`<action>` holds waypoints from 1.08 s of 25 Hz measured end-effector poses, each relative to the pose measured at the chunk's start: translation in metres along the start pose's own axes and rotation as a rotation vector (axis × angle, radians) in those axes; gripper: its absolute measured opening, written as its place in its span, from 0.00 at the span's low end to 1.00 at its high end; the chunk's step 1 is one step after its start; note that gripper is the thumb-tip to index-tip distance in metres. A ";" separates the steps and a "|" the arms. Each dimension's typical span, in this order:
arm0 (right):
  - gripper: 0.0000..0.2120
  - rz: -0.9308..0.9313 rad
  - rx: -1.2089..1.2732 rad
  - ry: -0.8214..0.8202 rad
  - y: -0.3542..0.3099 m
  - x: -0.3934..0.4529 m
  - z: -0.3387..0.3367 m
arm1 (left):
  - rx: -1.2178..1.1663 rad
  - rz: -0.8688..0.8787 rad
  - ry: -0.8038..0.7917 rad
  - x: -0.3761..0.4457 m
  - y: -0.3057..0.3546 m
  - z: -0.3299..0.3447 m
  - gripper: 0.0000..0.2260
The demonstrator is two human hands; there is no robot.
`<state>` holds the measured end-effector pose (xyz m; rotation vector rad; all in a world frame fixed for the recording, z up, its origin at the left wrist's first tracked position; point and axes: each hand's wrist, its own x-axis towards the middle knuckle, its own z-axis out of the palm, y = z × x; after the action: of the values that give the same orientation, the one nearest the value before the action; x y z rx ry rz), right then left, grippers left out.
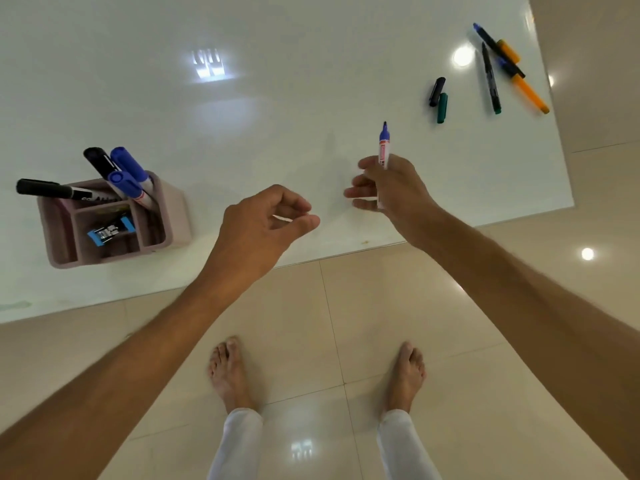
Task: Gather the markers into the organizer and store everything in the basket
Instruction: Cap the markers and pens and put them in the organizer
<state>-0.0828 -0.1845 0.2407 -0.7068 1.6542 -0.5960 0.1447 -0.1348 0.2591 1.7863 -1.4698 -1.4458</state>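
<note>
- Nearest the camera, at six o'clock, two bare feet (pixel 311 372) stand on glossy beige floor tiles (pixel 346 306), with white trouser legs (pixel 239 445) cut off by the bottom edge; ceiling lights glare off the tiles.
- Both forearms reach in from the lower corners, their upper parts out of frame.
- Left hand (pixel 258 225), about centre: fingers curled in toward the thumb, nothing visible between them, hovering over the near edge of the white table (pixel 242 116).
- Right hand (pixel 388 185), just toward two o'clock from the left: it grips a blue-tipped marker (pixel 383 147) upright, uncapped nib pointing away, its lower barrel hidden inside the fingers. There is a red label on the white barrel, the print too blurred to read.
- Over at nine o'clock, the pink organizer (pixel 114 220) sits on the table near its front edge. Standing tilted in its back compartment are a black-capped marker (pixel 98 161) and two blue-capped markers (pixel 126 174); another black marker (pixel 52 189) lies across its left rim, lettering on it not legible.
- In a front compartment lies a blue binder clip (pixel 110 232); the other pockets are too shadowed to make out.
- Out at one o'clock, two loose caps, a dark cap (pixel 437 91) and a green cap (pixel 442 108), touch end to side.
- Farther, near the table's right edge, three pens are crossed in a pile: an orange highlighter (pixel 526 86), a dark blue-tipped pen (pixel 491 41) lying over it, a dark green-ended pen (pixel 491 79) beside them.
- The tabletop is shiny, throwing back a window-like glare at twelve o'clock.
</note>
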 end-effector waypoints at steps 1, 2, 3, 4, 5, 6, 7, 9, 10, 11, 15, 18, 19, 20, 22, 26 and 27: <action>0.11 0.016 0.131 -0.094 0.001 -0.013 0.002 | 0.006 0.022 0.018 -0.001 0.003 0.001 0.10; 0.11 0.012 0.193 -0.175 0.002 -0.026 0.003 | 0.015 0.056 0.033 -0.001 0.005 0.003 0.13; 0.10 0.002 0.219 -0.235 0.003 -0.040 0.007 | 0.030 0.087 0.037 -0.002 0.008 0.003 0.16; 0.11 -0.015 0.200 -0.271 0.006 -0.052 0.009 | 0.050 0.120 0.032 -0.003 0.009 0.003 0.18; 0.11 -0.033 0.161 -0.288 0.008 -0.064 0.011 | 0.069 0.155 0.019 -0.004 0.011 0.003 0.18; 0.11 -0.043 0.122 -0.294 0.009 -0.075 0.014 | 0.076 0.191 0.005 -0.006 0.012 0.003 0.16; 0.12 -0.048 0.097 -0.293 0.009 -0.085 0.017 | 0.075 0.224 -0.010 -0.009 0.013 0.002 0.14; 0.13 -0.043 0.107 -0.281 0.009 -0.102 0.024 | 0.070 0.275 -0.023 -0.016 0.013 0.000 0.13; 0.13 -0.016 0.140 -0.275 0.007 -0.109 0.027 | 0.062 0.297 -0.028 -0.020 0.013 -0.001 0.13; 0.13 0.021 0.187 -0.271 0.005 -0.115 0.032 | 0.050 0.320 -0.034 -0.024 0.012 -0.001 0.13; 0.11 -0.058 0.008 -0.194 -0.003 -0.134 0.039 | -0.053 0.312 0.015 -0.037 0.005 -0.006 0.08; 0.14 -0.277 -0.461 -0.082 -0.013 -0.146 0.029 | -0.338 0.138 0.023 -0.042 -0.004 -0.023 0.07; 0.17 -0.330 -0.556 -0.087 -0.015 -0.153 0.026 | -0.412 0.094 -0.004 -0.044 -0.008 -0.032 0.07; 0.19 -0.365 -0.616 -0.117 -0.018 -0.160 0.024 | -0.483 0.051 -0.043 -0.047 -0.012 -0.040 0.08; 0.20 -0.383 -0.706 -0.192 -0.021 -0.176 0.024 | -0.624 -0.042 -0.111 -0.055 -0.016 -0.053 0.10; 0.19 -0.427 -0.811 -0.273 -0.019 -0.191 0.027 | -0.655 -0.105 -0.197 -0.071 -0.025 -0.062 0.14; 0.18 -0.437 -0.822 -0.284 -0.020 -0.192 0.029 | -0.662 -0.107 -0.220 -0.074 -0.026 -0.062 0.15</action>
<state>-0.0254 -0.0582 0.3785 -1.6940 1.4518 -0.0669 0.2184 -0.0773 0.2946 1.3341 -0.8300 -1.9419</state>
